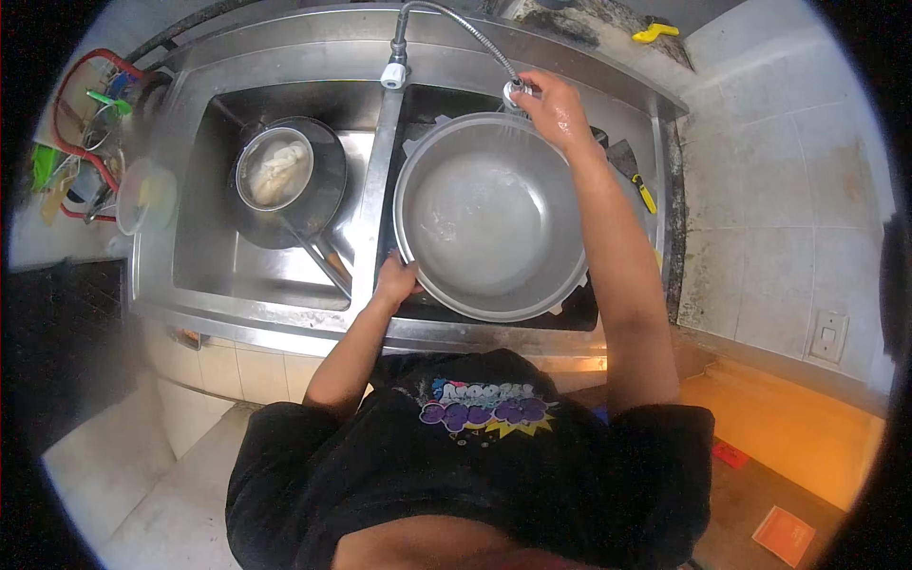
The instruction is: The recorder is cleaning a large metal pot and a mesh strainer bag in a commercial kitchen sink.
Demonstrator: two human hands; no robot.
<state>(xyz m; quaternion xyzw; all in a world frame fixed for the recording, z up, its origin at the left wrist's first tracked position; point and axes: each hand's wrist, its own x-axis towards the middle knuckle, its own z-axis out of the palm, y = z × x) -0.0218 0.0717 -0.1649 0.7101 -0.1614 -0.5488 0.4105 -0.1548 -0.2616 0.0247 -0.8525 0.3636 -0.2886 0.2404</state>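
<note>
A large round metal pot (pixel 491 221) with side lugs sits in the right sink basin. My left hand (pixel 399 279) grips its rim at the lower left, the thumb on top and the fingers out of sight beneath. Over the far rim my right hand (pixel 547 107) holds the white spray head (pixel 514 92) of a flexible metal faucet hose (pixel 474 32). Fine streams of water fall from the head into the pot, where some water lies on the bottom.
The left basin (pixel 267 274) holds a dark pan (pixel 328 185) and a small metal bowl (pixel 246 171) with a pale cloth-like thing. A yellow-handled tool (pixel 645 194) lies right of the pot. A plastic container (pixel 146 196) and red-framed rack (pixel 107 171) stand left.
</note>
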